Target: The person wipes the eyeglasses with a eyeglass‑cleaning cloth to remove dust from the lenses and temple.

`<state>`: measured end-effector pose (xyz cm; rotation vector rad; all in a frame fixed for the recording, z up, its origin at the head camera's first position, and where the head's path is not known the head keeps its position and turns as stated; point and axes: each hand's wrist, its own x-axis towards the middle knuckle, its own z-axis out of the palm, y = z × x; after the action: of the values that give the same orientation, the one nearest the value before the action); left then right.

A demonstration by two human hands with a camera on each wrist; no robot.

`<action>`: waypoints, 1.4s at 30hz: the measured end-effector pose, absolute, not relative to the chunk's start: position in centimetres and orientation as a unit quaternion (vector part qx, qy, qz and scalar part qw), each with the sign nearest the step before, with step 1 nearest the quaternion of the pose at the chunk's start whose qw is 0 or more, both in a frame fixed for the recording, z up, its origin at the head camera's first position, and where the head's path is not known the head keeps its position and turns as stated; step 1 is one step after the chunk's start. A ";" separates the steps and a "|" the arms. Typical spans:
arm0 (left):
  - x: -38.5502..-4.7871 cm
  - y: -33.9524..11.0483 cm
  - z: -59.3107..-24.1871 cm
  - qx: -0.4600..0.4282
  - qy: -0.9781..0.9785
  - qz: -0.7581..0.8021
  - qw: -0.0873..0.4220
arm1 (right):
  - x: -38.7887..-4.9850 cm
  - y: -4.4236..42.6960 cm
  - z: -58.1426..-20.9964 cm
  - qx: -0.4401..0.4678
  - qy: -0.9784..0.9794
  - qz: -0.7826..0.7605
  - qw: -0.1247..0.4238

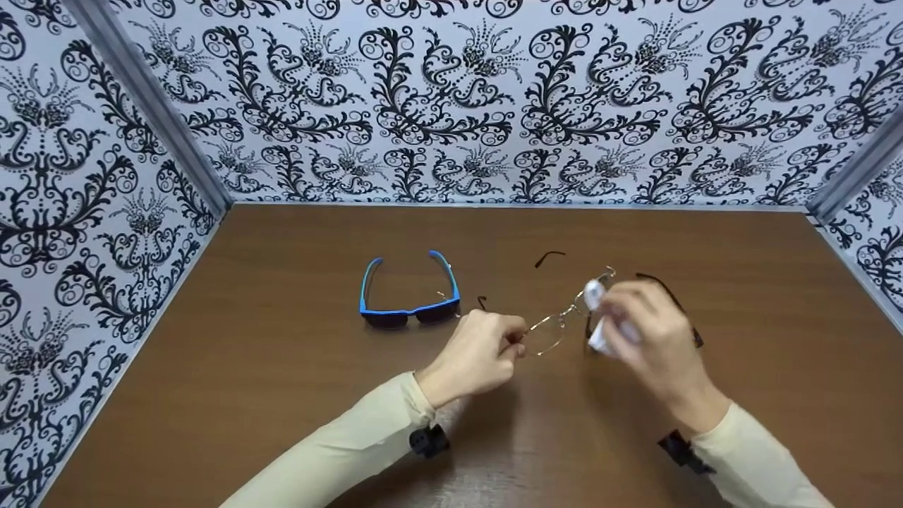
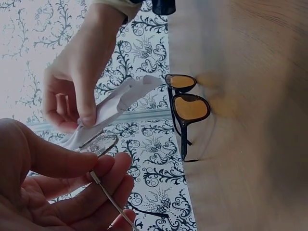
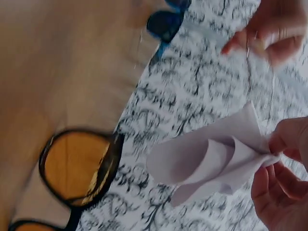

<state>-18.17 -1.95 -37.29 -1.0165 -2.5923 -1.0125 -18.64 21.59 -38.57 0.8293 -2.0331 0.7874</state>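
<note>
My left hand (image 1: 483, 353) grips thin metal-framed eyeglasses (image 1: 570, 309) near one hinge, with the clear lenses stretching to the right. In the left wrist view, thumb and fingers pinch the thin wire frame. The right hand (image 1: 656, 335) pinches a white cloth (image 3: 211, 154) at the far lens. The cloth hangs in loose folds in the right wrist view. Part of that lens is hidden behind cloth and fingers in the head view. Both hands are above the table.
Blue-framed sunglasses (image 1: 409, 312) stand on the brown table (image 1: 282, 395) left of the hands, temples pointing away. Black-framed glasses with orange lenses (image 2: 191, 107) lie partly behind the right hand. Patterned wall panels (image 1: 451, 106) border the table at the back and sides.
</note>
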 end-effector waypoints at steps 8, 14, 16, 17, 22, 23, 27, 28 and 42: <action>-18.1 -1.4 -37.2 -0.335 -0.876 -0.336 0.085 | -18.4 20.8 -38.2 0.344 -0.795 0.313 0.389; -18.1 -1.5 -37.4 -0.329 -0.877 -0.342 0.079 | -18.6 21.5 -38.3 0.329 -0.803 0.316 0.383; -18.1 -1.5 -37.5 -0.328 -0.877 -0.341 0.079 | -19.1 22.0 -38.0 0.307 -0.808 0.310 0.395; -18.1 -1.6 -37.5 -0.327 -0.877 -0.341 0.080 | -19.3 22.3 -37.8 0.298 -0.810 0.306 0.402; -18.3 -1.5 -37.5 -0.333 -0.875 -0.338 0.096 | -19.4 22.0 -37.8 0.321 -0.803 0.291 0.408; -18.3 -1.5 -37.5 -0.333 -0.874 -0.339 0.099 | -19.2 21.8 -38.0 0.337 -0.802 0.288 0.400; -18.4 -1.5 -37.3 -0.329 -0.871 -0.350 0.101 | -18.6 21.5 -38.5 0.382 -0.801 0.283 0.362; -18.4 -1.5 -37.2 -0.328 -0.871 -0.353 0.099 | -18.6 21.6 -38.5 0.380 -0.805 0.283 0.357; -18.4 -1.5 -37.2 -0.327 -0.874 -0.340 0.114 | -19.0 22.2 -37.5 0.307 -0.797 0.342 0.391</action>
<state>-18.38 -1.48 -37.18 -0.9600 -2.5625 -0.9970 -19.01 22.16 -37.45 0.7810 -2.0257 0.8694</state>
